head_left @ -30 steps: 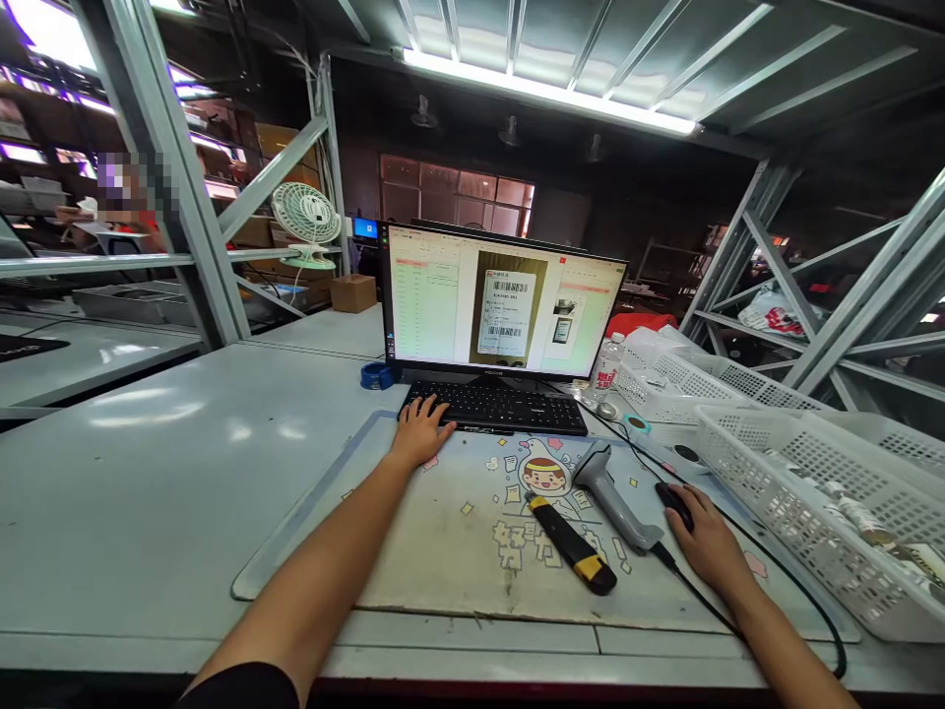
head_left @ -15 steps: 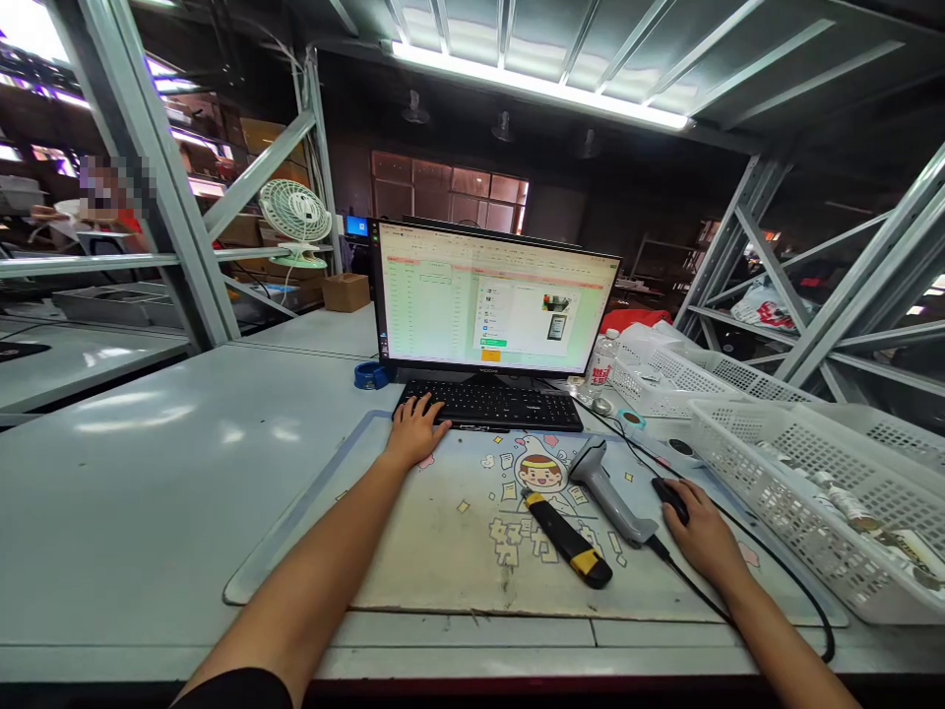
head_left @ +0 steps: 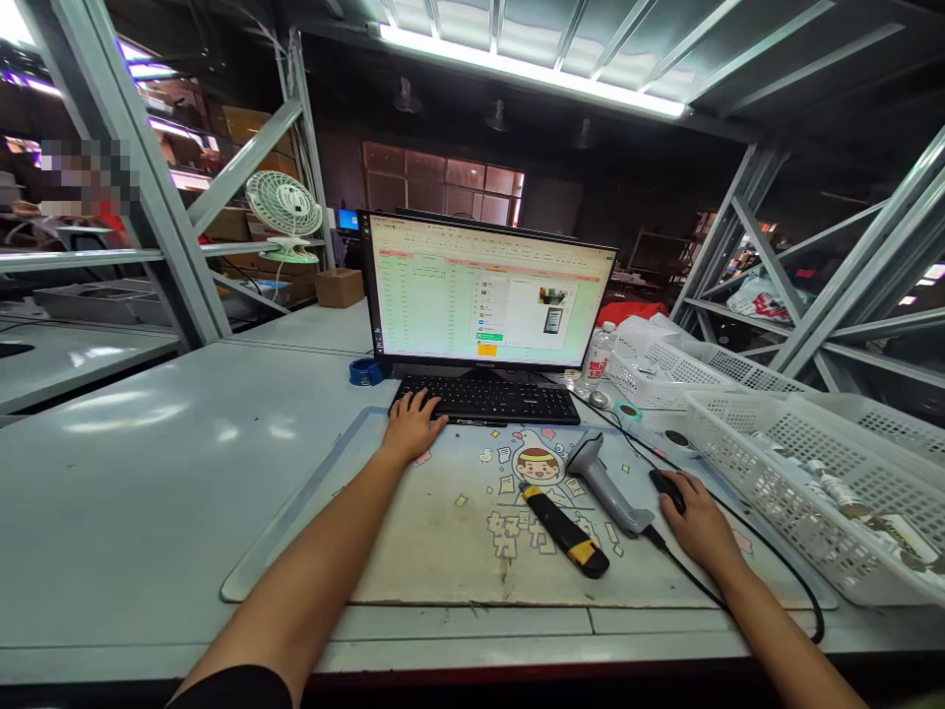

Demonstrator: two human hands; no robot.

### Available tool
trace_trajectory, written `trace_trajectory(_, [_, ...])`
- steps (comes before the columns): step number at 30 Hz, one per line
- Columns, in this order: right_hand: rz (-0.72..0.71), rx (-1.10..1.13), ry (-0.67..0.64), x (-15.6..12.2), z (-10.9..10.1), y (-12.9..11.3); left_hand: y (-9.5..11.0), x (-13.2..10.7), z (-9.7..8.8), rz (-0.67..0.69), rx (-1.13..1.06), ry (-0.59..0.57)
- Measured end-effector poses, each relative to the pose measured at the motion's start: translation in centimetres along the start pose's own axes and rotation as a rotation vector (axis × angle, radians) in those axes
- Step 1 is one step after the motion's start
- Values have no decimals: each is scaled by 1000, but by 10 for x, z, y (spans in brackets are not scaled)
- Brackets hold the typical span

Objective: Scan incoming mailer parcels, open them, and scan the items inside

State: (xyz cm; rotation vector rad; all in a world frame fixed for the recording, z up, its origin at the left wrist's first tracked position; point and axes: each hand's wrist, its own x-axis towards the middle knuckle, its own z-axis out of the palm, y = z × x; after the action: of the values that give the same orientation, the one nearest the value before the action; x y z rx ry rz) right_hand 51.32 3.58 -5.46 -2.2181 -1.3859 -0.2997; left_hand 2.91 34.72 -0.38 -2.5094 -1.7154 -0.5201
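Observation:
My left hand rests with spread fingers on the left end of the black keyboard. Under my right hand is a black computer mouse, and the fingers curl over it. Between the hands, a grey barcode scanner lies on the printed desk mat. Beside it is a black and yellow utility knife. Behind the keyboard stands a lit monitor showing a spreadsheet with a smaller window over it.
White perforated baskets holding small items line the right side. A plastic bottle stands by the monitor, and a blue tape roll sits to its left. A clip fan and cardboard box are farther back. Metal posts frame the bench.
The whole view has shifted slightly, with things sitting a little higher and farther left. Both hands keep their places on the keyboard and mouse.

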Motion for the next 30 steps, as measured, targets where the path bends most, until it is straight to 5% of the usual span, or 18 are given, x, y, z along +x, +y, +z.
trace_trajectory(30, [-70, 4, -34, -1, -9, 18, 2, -4, 1, 24, -109, -2])
